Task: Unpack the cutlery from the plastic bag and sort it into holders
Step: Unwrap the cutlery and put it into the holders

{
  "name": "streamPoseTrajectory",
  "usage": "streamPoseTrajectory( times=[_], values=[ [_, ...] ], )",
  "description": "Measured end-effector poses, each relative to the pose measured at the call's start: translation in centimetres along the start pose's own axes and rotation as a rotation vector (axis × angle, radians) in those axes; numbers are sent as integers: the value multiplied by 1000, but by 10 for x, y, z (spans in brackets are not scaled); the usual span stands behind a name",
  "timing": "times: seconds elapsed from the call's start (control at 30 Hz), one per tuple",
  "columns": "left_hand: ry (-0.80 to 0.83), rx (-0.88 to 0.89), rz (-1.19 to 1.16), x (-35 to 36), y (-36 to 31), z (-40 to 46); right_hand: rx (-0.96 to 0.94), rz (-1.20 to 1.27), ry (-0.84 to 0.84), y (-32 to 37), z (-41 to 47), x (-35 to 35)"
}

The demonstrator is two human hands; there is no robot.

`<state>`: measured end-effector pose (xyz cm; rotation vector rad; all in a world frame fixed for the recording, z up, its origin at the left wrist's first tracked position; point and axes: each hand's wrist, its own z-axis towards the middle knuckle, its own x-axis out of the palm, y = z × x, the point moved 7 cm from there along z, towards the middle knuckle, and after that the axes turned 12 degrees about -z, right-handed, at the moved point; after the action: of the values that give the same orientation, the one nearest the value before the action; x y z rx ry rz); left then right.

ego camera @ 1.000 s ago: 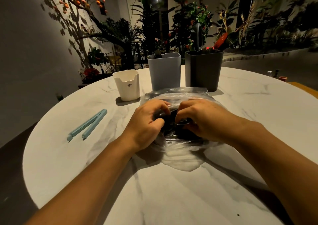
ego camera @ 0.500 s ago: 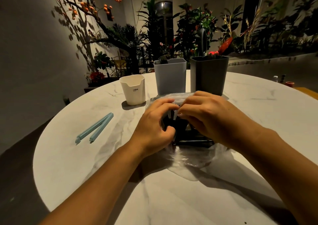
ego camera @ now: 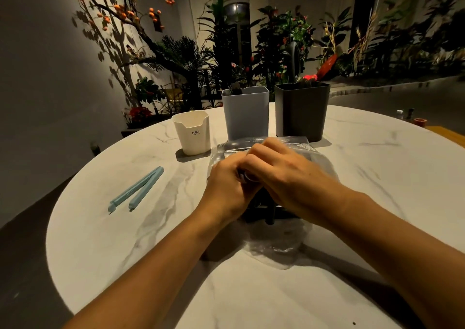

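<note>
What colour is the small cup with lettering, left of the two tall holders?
The small plastic cup is cream-white with dark lettering, seen in the head view.

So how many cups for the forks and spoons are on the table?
3, in a row behind the hands: a white holder on the left, a blue-grey holder in the middle, a dark holder on the right. None looks hidden.

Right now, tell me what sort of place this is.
Probably a garden-style patio or plant-decorated dining area at night: a round marble table, dense potted plants behind it, and an orange-fruited branch against the wall.
</note>
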<state>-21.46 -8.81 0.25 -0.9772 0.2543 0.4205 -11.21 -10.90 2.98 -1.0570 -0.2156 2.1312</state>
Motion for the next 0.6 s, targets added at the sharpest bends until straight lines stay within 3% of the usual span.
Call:
streamPoseTrajectory(
  times=[0.2, 0.43, 0.6],
  values=[
    [-38, 8, 37, -8, 4, -1, 80, 148, -37, 5, 3, 9],
    [22, -5, -77, -9, 4, -5, 525, 651, -12, -18, -8, 15],
    [24, 8, -111, -15, 7, -4, 644, 637, 37, -39, -22, 21]
  ],
)
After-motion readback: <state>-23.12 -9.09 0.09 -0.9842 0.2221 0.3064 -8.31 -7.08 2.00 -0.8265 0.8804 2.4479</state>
